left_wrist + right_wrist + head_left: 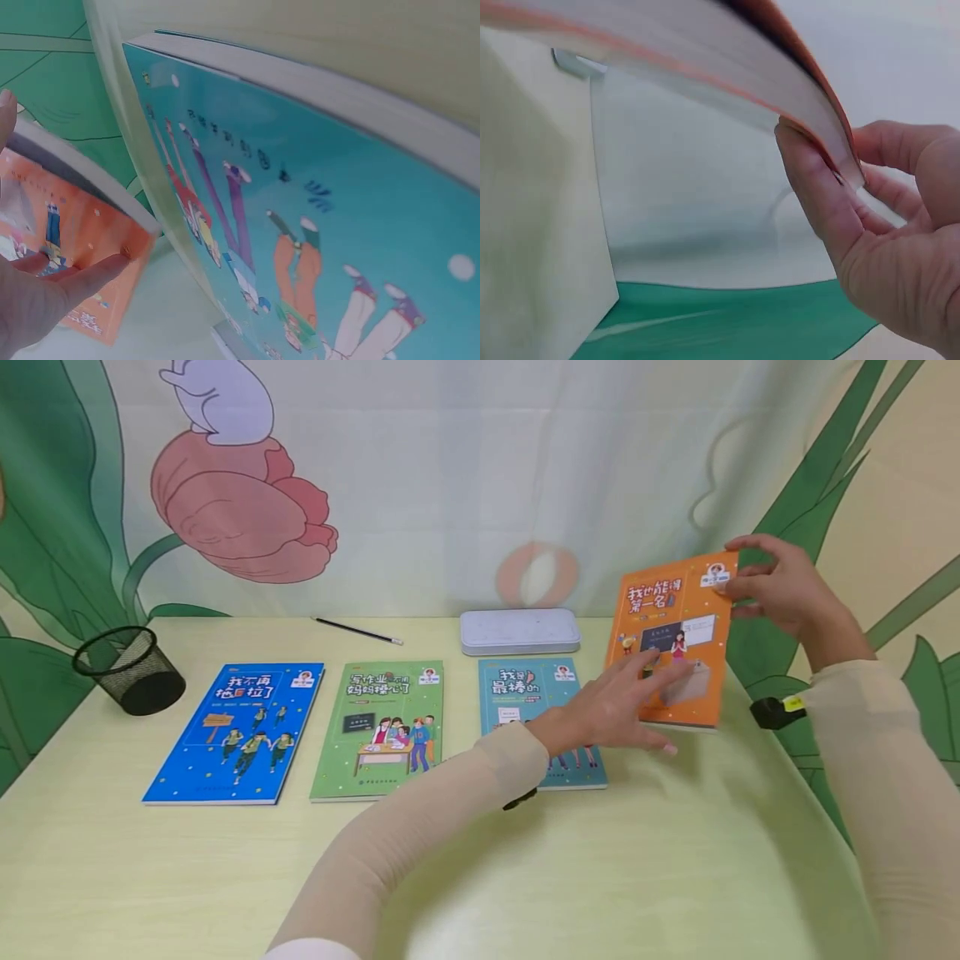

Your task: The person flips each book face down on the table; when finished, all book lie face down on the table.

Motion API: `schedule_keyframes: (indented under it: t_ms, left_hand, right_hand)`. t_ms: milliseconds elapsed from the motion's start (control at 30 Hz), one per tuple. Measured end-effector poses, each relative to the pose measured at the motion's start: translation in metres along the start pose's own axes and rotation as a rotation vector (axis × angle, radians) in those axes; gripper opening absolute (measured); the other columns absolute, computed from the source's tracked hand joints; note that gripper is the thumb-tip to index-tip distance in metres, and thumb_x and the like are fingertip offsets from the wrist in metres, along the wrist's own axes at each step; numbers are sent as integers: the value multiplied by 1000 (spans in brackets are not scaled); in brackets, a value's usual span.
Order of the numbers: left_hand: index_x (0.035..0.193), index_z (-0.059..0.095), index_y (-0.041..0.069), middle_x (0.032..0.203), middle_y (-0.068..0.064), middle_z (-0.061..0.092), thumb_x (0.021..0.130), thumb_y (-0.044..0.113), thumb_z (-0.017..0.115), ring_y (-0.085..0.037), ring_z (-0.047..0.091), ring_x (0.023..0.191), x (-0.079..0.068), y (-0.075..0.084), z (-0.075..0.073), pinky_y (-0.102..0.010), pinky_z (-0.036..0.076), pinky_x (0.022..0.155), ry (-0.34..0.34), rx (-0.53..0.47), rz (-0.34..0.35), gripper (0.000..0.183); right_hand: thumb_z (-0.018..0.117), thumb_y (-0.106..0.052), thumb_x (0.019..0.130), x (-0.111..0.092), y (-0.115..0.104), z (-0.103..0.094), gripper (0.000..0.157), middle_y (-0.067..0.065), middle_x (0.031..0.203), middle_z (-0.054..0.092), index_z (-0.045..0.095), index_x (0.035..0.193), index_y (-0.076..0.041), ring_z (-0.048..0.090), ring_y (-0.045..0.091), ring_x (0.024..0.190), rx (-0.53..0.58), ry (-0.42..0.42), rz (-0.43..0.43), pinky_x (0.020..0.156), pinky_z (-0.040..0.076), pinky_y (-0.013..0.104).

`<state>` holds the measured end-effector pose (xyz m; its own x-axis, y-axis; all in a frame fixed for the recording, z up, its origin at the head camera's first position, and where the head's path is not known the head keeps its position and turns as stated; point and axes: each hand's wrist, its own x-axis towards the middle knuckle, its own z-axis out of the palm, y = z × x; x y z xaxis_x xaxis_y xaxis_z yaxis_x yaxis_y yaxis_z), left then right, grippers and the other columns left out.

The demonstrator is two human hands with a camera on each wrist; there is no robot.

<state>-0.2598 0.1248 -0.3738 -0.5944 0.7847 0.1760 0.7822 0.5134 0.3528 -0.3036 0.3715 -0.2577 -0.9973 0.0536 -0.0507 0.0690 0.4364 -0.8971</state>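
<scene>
An orange book (705,652) is raised and tilted off the table at the right, its cover facing me. My right hand (787,589) pinches its upper right corner, and the right wrist view shows the thumb and fingers on opposite sides of the book's edge. My left hand (615,702) reaches across with spread, fairly straight fingers at the front cover. In the left wrist view its fingertips lie at the orange cover (120,292); whether they press cannot be told. Beneath the left forearm and hand, a teal book (528,672) lies flat, partly hidden.
Left of the teal book lie a green book (345,710) and a blue book (247,710), in a row. Behind are a pale pencil case (520,632) and a pencil (358,631). A black mesh pen cup (142,672) leans at the far left. A printed curtain (420,485) hangs behind the table.
</scene>
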Motion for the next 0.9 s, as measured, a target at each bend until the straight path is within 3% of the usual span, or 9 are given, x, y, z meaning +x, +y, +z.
schedule_keyframes:
  t_ms: [200,400,633,767,900]
  left_hand:
    - [160,15,39,163,-6,23,75,61,79,-21,31,145,2,0,-1,-34,39,115,85,-7,31,109]
    - [160,9,39,163,-8,20,77,59,79,-22,35,141,4,0,2,-30,39,112,101,-33,26,110]
    - [160,15,36,158,-4,29,84,43,79,-17,39,136,4,-3,4,-29,46,104,163,-29,45,100]
    - [159,17,34,156,-5,34,89,34,74,-18,43,134,4,-6,2,-31,50,99,150,-9,66,91]
    - [160,18,33,159,-5,34,92,27,71,-19,43,136,2,-8,-3,-32,50,99,106,-7,84,86]
  right_hand:
    - [66,-9,94,-2,-7,8,50,-7,92,65,43,137,-22,68,11,74,73,35,17,66,62,31]
    - [65,-13,95,-4,-14,18,53,10,119,48,38,140,-21,70,9,70,66,86,76,68,62,31]
    - [69,-9,91,-6,-15,23,50,7,101,57,40,131,-20,72,14,64,174,121,131,63,62,33]
    - [69,-11,92,-6,-14,25,55,18,119,49,38,137,-19,72,13,64,167,132,143,65,62,33]
    - [68,-11,93,-5,-12,26,58,14,111,54,36,140,-17,72,13,63,144,143,133,64,62,32]
